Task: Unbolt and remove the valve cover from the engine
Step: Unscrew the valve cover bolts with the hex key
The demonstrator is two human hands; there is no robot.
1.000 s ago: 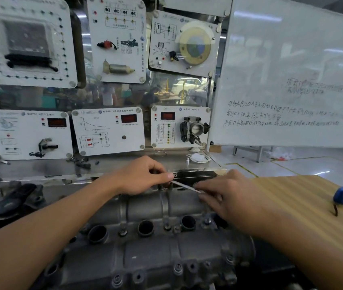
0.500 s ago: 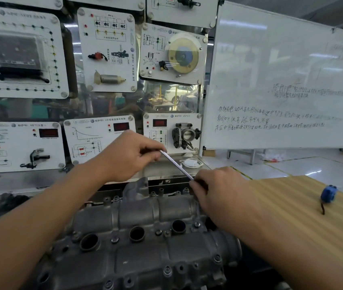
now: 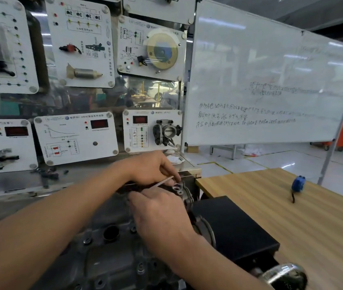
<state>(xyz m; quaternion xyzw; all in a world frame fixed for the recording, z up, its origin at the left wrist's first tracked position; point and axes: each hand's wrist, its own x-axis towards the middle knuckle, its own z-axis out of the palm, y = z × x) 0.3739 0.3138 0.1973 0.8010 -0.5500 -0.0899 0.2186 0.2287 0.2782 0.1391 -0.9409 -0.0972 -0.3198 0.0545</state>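
We stood in an automotive training workshop. Before us hung white teaching panels (image 3: 76,141) with wiring diagrams, red digital readouts (image 3: 99,123) and real car parts bolted on, a throttle body (image 3: 167,131) among them. A whiteboard (image 3: 271,70) bore handwritten notes. A bare engine (image 3: 112,248) sat beside a wooden counter (image 3: 292,216), and yellow lines marked the glossy floor (image 3: 275,164).

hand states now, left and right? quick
Left hand: pinching the upper end of the thin metal rod.
Right hand: fingers curled over the rod's lower end; grip hidden, cannot tell.
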